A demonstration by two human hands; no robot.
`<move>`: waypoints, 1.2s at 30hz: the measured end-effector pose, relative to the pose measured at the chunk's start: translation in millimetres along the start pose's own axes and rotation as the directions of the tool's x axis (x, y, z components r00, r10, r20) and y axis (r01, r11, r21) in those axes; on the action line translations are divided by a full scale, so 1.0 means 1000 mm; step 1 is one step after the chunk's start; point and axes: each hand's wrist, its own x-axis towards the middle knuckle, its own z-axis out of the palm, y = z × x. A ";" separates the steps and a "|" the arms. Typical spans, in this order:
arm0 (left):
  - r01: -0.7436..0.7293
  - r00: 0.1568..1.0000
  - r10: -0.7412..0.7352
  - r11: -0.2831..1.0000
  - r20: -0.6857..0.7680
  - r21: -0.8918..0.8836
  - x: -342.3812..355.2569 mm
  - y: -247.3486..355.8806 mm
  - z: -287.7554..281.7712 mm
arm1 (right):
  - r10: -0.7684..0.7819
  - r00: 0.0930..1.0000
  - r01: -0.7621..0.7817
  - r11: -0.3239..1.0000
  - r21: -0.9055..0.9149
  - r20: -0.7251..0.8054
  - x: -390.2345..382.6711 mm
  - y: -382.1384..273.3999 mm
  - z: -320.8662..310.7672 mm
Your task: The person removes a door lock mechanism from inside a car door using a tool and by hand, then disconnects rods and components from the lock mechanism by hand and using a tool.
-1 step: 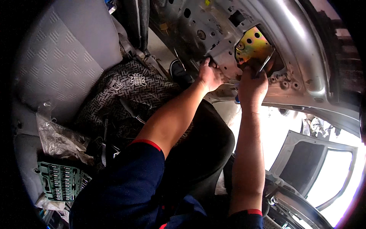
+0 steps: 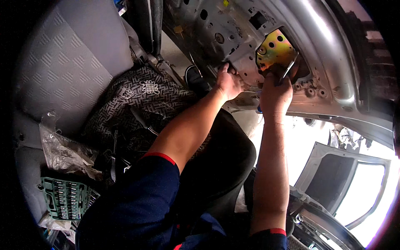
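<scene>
The fingers of the right hand (image 2: 276, 96) are closed around a slim metal tool (image 2: 288, 70), whose bright shaft slants up past the thumb; the fingertips are hidden in shadow. The fingers of the left hand (image 2: 230, 86) are partly spread, thumb raised, against the lower edge of the silver door panel (image 2: 243, 50); whether they grip anything, I cannot tell. The tool lies in front of the panel's large opening, its tip beside a yellowish metal plate (image 2: 283, 54) with round holes, which shows within that opening.

Below the left hand's side of the door is a dark shoe (image 2: 192, 77). Farther left, a patterned dark cloth (image 2: 166, 91) lies by a grey seat (image 2: 71, 62), with a clear plastic bag (image 2: 64, 152) near it. At lower left sits a green socket case (image 2: 48, 193), open, with rows of sockets. At far right, another vehicle door (image 2: 306, 166) stands in bright light.
</scene>
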 end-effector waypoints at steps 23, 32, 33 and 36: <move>0.134 0.468 0.462 0.806 -0.753 0.577 0.018 0.006 0.003 | -0.090 0.977 0.085 0.996 -0.035 -0.194 -0.017 0.002 0.006; 0.057 0.400 0.480 0.837 -0.781 0.544 0.028 -0.012 0.027 | -0.178 0.978 0.163 0.978 -0.132 -0.111 -0.008 0.008 -0.006; 0.048 0.386 0.490 0.835 -0.781 0.548 0.023 -0.011 0.024 | -0.178 0.980 0.166 0.977 -0.132 -0.087 -0.007 0.002 -0.010; 0.073 0.424 0.515 0.800 -0.745 0.595 0.015 -0.005 0.012 | -0.199 0.980 0.193 0.928 -0.318 0.014 -0.005 -0.003 -0.014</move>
